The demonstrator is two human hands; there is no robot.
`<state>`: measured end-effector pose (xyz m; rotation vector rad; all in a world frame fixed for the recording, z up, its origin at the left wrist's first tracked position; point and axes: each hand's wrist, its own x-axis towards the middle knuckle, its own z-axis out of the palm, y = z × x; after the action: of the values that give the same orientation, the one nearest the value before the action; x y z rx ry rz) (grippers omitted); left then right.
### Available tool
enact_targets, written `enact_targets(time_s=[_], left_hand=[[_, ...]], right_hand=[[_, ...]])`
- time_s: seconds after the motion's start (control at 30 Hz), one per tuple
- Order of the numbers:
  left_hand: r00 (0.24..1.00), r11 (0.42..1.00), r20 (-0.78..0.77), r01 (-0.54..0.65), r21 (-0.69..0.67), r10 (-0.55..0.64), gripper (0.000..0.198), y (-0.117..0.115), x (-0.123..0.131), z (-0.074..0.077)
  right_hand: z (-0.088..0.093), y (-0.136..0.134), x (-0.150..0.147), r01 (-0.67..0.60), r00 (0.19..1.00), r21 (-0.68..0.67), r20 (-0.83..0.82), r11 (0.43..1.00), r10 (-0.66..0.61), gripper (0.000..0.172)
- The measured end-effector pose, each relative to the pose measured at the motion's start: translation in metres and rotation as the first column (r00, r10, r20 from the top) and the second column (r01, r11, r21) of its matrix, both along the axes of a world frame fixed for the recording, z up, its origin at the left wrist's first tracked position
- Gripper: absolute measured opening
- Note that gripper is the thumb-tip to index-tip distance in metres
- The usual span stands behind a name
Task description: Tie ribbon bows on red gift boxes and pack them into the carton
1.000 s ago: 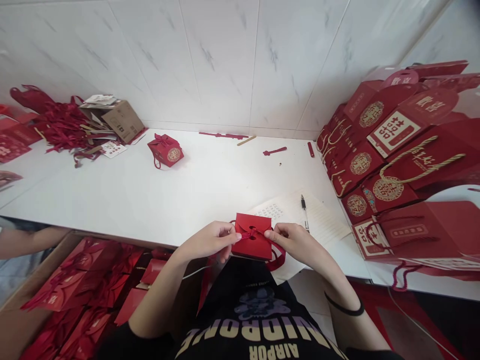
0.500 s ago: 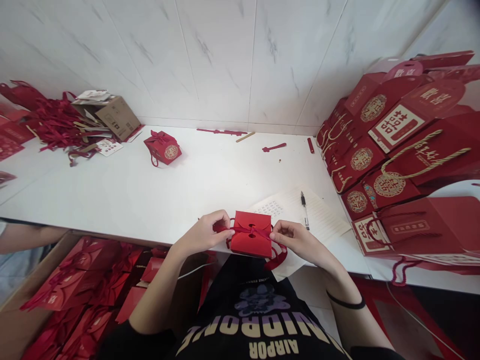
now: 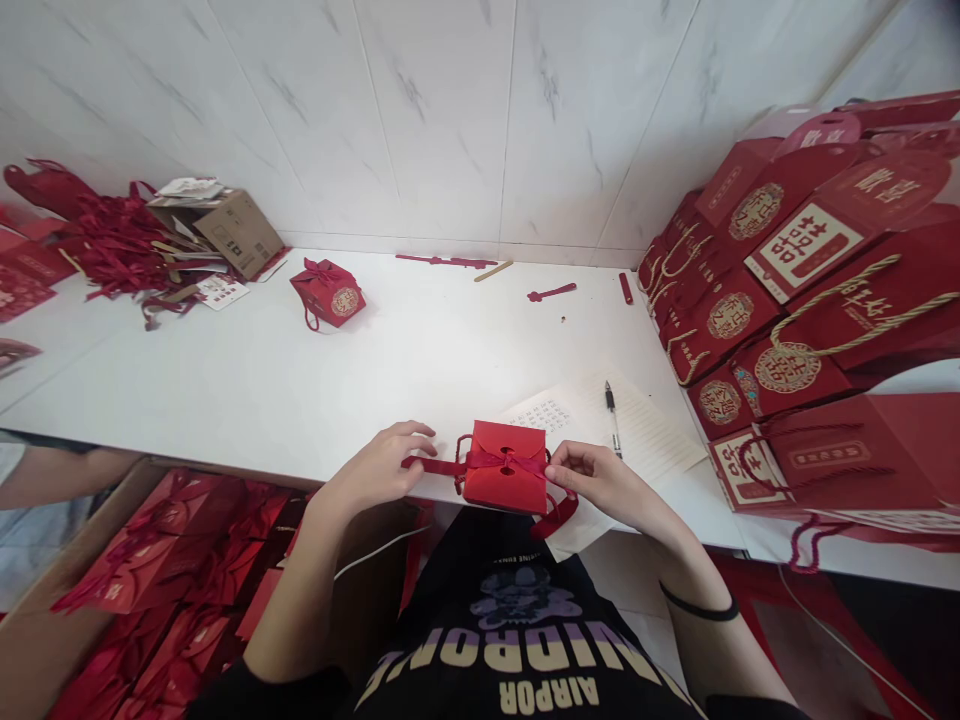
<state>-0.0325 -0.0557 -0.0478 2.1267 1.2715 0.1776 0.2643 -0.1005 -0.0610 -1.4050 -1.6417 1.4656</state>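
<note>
A small red gift box [image 3: 505,490] with a round-edged flap lies at the table's front edge. A dark red ribbon [image 3: 487,459] crosses its top and is tied in the middle. My right hand [image 3: 592,480] pinches the ribbon at the box's right side, thumb and forefinger together, with a loose tail hanging below. My left hand [image 3: 386,465] is left of the box, its fingers apart. The ribbon's left tail [image 3: 442,466] stretches out flat to this hand, lying between thumb and fingers. Cord handles [image 3: 460,462] stick out at the box's sides.
Lined paper [image 3: 652,430] with a pen [image 3: 613,415] lies right of the box. Red gift bags [image 3: 810,370] are stacked at the right. A finished-looking red box [image 3: 330,292], a ribbon heap [image 3: 120,240] and a carton [image 3: 240,235] stand left. Below, a carton holds red boxes [image 3: 150,540]. Another person's arm [image 3: 67,475] shows left.
My left hand has opened and moved left from the box, and the ribbon's left tail now lies stretched out. My right hand keeps its pinch beside the box.
</note>
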Motion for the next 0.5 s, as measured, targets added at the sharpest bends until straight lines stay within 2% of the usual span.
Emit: enact_targets(time_s=[0.1,0.17,0.27,0.37,0.5], left_hand=[[0.977,0.991,0.183,-0.092,-0.098,0.109,0.027,-0.003,0.013,0.009],[0.965,0.977,0.231,-0.074,-0.202,0.121,0.03,-0.004,0.022,0.011],[0.964,0.949,0.247,-0.019,-0.316,0.102,0.03,-0.002,0.03,0.006],[0.952,0.936,0.293,0.016,-0.352,0.093,0.032,0.002,0.032,-0.002],[0.902,0.942,0.422,0.058,-0.332,0.094,0.037,0.003,0.031,-0.011]], right_hand=[[0.001,0.0,-0.001,-0.006,1.0,0.002,0.005,1.0,0.006,0.039],[0.0,0.0,-0.001,-0.008,1.0,0.005,0.007,1.0,0.008,0.04],[-0.001,0.0,0.0,-0.005,1.0,0.009,0.013,1.0,0.005,0.041],[-0.003,-0.001,0.001,0.0,1.0,0.002,0.007,1.0,0.0,0.04],[-0.004,-0.001,0.002,-0.003,1.0,-0.015,-0.017,1.0,0.003,0.038]])
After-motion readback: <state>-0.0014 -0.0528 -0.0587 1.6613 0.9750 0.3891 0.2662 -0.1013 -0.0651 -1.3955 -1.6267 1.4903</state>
